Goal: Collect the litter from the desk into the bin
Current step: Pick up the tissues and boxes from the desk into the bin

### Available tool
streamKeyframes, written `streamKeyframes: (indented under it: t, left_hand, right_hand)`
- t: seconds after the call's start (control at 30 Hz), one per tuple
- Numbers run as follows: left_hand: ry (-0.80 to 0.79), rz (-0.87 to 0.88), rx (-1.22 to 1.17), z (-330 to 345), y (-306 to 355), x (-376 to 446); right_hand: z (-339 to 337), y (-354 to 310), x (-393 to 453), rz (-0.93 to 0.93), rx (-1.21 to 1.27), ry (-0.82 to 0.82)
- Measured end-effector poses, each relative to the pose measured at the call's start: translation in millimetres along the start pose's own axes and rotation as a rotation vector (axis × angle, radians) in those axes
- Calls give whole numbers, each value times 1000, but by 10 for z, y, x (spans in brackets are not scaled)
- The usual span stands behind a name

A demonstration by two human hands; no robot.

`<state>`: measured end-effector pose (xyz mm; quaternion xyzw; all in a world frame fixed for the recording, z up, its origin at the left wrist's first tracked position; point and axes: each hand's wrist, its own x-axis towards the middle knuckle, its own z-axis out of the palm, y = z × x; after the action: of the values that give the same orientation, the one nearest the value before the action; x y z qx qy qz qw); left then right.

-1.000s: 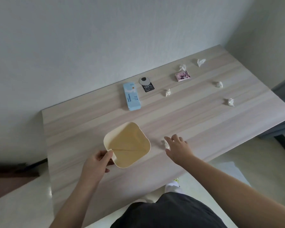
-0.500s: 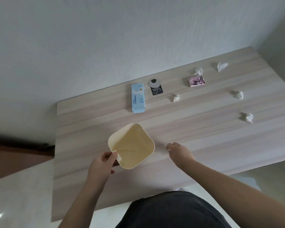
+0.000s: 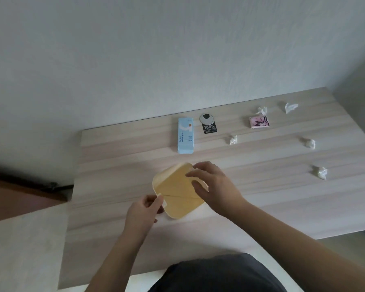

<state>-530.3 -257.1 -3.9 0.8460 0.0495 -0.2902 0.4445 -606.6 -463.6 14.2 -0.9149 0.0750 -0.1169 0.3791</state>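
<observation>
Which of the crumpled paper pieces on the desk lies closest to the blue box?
The crumpled paper just right of the blue box, below the black tag. The other four lie farther right.

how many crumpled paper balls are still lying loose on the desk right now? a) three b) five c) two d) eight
b) Five crumpled paper balls lie on the desk: two near the back edge, one by the black tag, and two toward the right side.
</observation>
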Motion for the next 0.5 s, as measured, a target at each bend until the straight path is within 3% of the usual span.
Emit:
streamKeyframes:
  t: [0.27,0.5]
  left_hand:
    - [6,74,-12,-468,-58,148]
    - [23,62,-38,-849,-271,357]
  right_hand:
    - [283,-263,209,-46,-103,31]
    - [290,-59,430,172,-96,66]
